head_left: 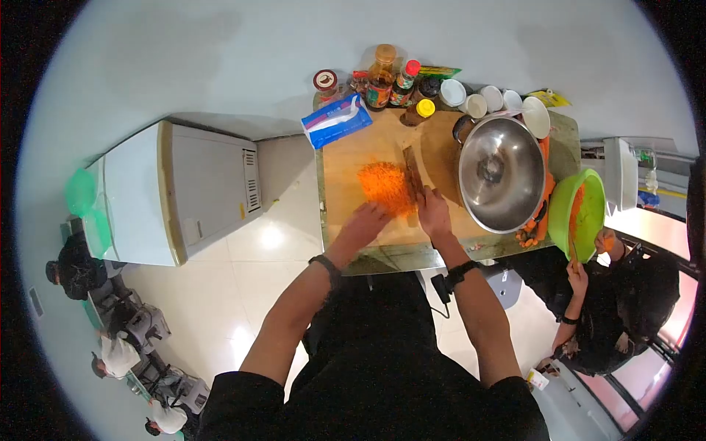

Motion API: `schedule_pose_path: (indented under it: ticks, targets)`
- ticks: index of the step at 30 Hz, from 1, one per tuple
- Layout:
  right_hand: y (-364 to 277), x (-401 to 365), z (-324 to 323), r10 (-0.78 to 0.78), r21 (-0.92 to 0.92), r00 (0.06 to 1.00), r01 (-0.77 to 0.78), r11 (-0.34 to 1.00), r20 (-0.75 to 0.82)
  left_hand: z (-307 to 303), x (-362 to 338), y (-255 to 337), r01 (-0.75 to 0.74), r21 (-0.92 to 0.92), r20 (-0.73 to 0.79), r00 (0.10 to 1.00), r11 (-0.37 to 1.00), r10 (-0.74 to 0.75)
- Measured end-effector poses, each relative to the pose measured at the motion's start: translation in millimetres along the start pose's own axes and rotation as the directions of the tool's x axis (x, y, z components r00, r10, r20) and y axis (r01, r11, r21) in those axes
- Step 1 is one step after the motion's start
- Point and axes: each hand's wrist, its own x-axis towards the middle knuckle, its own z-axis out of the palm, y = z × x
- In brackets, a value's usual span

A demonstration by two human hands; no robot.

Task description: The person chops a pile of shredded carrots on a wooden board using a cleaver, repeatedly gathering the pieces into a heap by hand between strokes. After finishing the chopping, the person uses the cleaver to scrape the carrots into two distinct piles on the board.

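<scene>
A pile of finely chopped carrot lies on the wooden cutting board. In my right hand is the handle of a kitchen knife. Its blade points away from me, along the right side of the pile. My left hand is at the near left edge of the carrot, fingertips touching or almost touching it. Its fingers look slightly bent, with nothing visible in them. To the right of the knife stands a large steel bowl, partly over the board.
Bottles, jars, white cups and a blue tissue pack line the table's far side. Carrot pieces lie right of the steel bowl. At right, another person's hands are at a green bowl. A white freezer stands left.
</scene>
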Motion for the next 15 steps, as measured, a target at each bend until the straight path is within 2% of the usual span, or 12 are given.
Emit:
schedule_pose_path:
  ticks: [1, 2, 3, 4, 5, 6, 8, 10, 12, 15]
  targets:
    - [-1.4, -3.6, -3.7, -0.005, 0.002, 1.0, 0.005, 1.0, -0.004, -5.1, -8.8, -7.4, 0.084, 0.023, 0.018, 0.996, 0.996, -0.084]
    - [-1.9, -10.2, -8.6, -0.1, -0.015, 0.995, 0.1, 0.995, 0.015, -9.4, -15.9, -14.4, 0.169, 0.046, 0.032, 0.985, 0.985, -0.171]
    - [-3.3, -17.5, -14.5, -0.196, -0.034, 0.98, 0.197, 0.98, 0.037, -16.3, -20.8, -20.1, 0.175, 0.046, 0.024, 0.984, 0.984, -0.176]
    - [-9.0, -29.9, -20.8, -0.199, -0.038, 0.979, 0.201, 0.979, 0.045, -23.0, -28.4, -22.0, 0.297, 0.04, 0.03, 0.954, 0.954, -0.298]
    - [-17.8, -42.3, -24.6, -0.083, -0.031, 0.992, 0.086, 0.996, 0.092, -28.5, -32.2, -23.0, 0.414, 0.035, 0.036, 0.909, 0.91, -0.415]
    - [-25.6, -48.6, -26.0, 0.03, -0.03, 0.99, -0.026, 0.999, 0.134, -25.9, -32.8, -25.6, 0.42, 0.032, 0.028, 0.907, 0.907, -0.421]
    - [-29.9, -60.4, -17.4, 0.029, -0.044, 0.984, -0.022, 0.999, 0.174, -12.6, -37.9, -26.2, 0.429, -0.05, -0.052, 0.901, 0.902, -0.431]
    - [-24.1, -61.1, 0.3, 0.034, -0.057, 0.976, -0.022, 0.998, 0.215, -9.1, -38.6, -24.8, 0.421, -0.042, -0.042, 0.905, 0.906, -0.422]
    - [-20.1, -54.8, 18.0, 0.032, -0.112, 0.99, -0.017, 0.994, 0.137, -10.4, -38.3, -24.8, 0.415, -0.032, -0.03, 0.909, 0.909, -0.416]
    - [-14.7, -34.2, 19.5, 0.002, -0.139, 0.979, 0.027, 0.99, 0.205, -12.2, -41.2, -22.9, 0.406, -0.1, -0.066, 0.908, 0.909, -0.413]
